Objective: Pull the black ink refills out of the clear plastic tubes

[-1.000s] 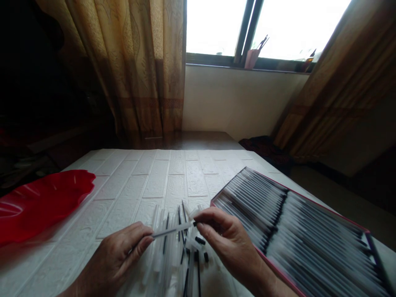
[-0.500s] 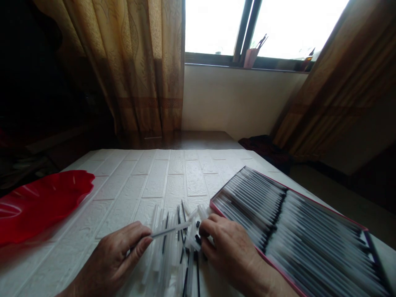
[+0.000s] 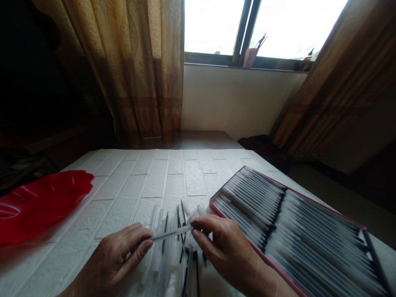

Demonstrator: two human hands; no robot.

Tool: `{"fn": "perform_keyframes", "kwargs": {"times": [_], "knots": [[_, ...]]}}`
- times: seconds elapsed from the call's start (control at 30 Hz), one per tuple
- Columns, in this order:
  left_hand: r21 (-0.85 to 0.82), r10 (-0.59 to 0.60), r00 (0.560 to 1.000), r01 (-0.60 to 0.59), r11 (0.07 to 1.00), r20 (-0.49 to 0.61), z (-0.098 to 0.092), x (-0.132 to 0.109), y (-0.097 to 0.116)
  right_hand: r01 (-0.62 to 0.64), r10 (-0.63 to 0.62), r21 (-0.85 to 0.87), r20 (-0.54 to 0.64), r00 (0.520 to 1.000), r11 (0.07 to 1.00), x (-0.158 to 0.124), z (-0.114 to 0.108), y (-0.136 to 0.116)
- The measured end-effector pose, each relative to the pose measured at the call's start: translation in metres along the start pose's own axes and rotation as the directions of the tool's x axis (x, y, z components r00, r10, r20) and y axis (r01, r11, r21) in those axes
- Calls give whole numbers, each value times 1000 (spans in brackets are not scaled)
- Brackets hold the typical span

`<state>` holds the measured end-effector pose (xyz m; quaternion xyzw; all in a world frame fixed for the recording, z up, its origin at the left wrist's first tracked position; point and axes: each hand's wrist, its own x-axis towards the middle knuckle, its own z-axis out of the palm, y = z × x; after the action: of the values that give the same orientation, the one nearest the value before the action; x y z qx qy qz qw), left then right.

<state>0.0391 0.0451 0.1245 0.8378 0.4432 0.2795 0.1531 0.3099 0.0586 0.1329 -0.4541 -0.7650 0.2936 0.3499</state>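
My left hand (image 3: 119, 253) is closed around the left end of a slim translucent plastic tube (image 3: 171, 234) with something dark inside it. The tube lies nearly level, tilted up slightly to the right. At its other end, the thumb and fingers of my right hand (image 3: 233, 247) are pinched together on the tip. Whether they also hold a small part is hidden. Under the tube, loose clear tubes (image 3: 156, 264) and thin black rods (image 3: 198, 274) lie in a pile on the white table.
To the right a shallow pink-edged box (image 3: 213, 203) holds rows of filled tubes with black ends. A red wavy-rimmed tray (image 3: 46, 206) stands at the left. The white brick-patterned tabletop (image 3: 176, 169) reaches toward a wall below a window.
My right hand has moved up and left from the small black pieces in the pile to the tube's right end. My left hand keeps the tube in nearly the same spot.
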Motion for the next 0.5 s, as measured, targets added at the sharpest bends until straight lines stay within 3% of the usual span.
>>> {"fn": "perform_keyframes", "kwargs": {"times": [0.33, 0.5], "knots": [[-53, -52, 998, 50, 997, -39, 3, 0, 6, -129, 143, 290, -26, 989, 948, 6, 1, -1], [-34, -42, 998, 40, 999, -37, 1, 0, -1, -108, 214, 410, -222, 951, 906, 9, -5, -1]]}}
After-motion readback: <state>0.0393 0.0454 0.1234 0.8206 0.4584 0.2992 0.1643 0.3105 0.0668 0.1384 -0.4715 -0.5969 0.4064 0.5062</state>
